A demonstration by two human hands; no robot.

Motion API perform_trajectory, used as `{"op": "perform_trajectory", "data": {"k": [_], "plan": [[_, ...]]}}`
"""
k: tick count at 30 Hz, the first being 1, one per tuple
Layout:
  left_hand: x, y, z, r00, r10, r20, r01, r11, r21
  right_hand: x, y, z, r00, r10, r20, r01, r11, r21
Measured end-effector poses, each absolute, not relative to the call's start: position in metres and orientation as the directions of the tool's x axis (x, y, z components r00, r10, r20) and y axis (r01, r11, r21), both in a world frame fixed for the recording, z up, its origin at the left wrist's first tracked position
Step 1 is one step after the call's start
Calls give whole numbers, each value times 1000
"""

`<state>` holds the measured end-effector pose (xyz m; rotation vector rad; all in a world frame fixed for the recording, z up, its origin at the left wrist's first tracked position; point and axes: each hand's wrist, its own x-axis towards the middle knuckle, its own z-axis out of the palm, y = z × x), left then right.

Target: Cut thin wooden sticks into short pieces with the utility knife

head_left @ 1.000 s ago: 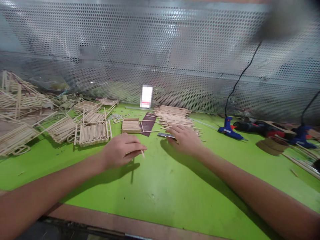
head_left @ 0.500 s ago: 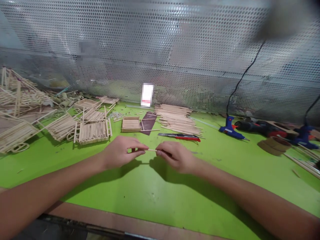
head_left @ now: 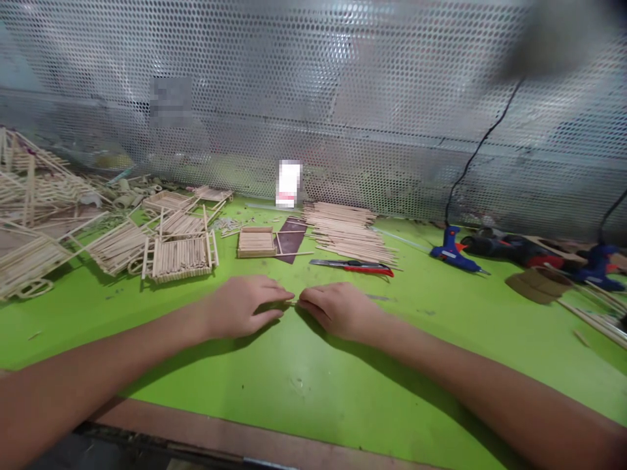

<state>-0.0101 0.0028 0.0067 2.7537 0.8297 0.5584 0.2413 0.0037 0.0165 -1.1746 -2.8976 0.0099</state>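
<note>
A short piece of thin wooden stick [head_left: 290, 302] shows between my two hands, low over the green table. My left hand [head_left: 245, 307] is beside its left end, thumb and forefinger apart, with the forefinger near the stick. My right hand [head_left: 337, 308] has its fingers pressed together at the stick's right end. Beyond my hands lie a small wooden stick tray [head_left: 257, 242], a dark plate [head_left: 292, 241], a pile of thin sticks [head_left: 345, 228] and a red and black utility knife [head_left: 360, 266].
Stick-built models [head_left: 181, 256] and loose parts crowd the left. On the right are a blue glue gun [head_left: 453, 250], a brown ring-shaped piece [head_left: 537, 284] and a second blue glue gun [head_left: 601, 267]. A perforated metal sheet [head_left: 392, 98] stands behind, with a bright phone [head_left: 289, 184] before it.
Both hands have moved down towards the table and closer together. My left thumb has parted from the forefinger, and less of the stick shows between the hands.
</note>
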Motion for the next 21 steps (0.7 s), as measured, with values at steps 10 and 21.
{"op": "perform_trajectory", "data": {"k": [10, 21], "plan": [[-4, 6, 3, 817, 501, 285, 441, -862, 252, 238, 6, 22, -704, 697, -133, 679, 716, 160], [5, 16, 13, 802, 573, 172, 487, -792, 369, 231, 12, 31, -669, 709, -221, 698, 702, 140]]}}
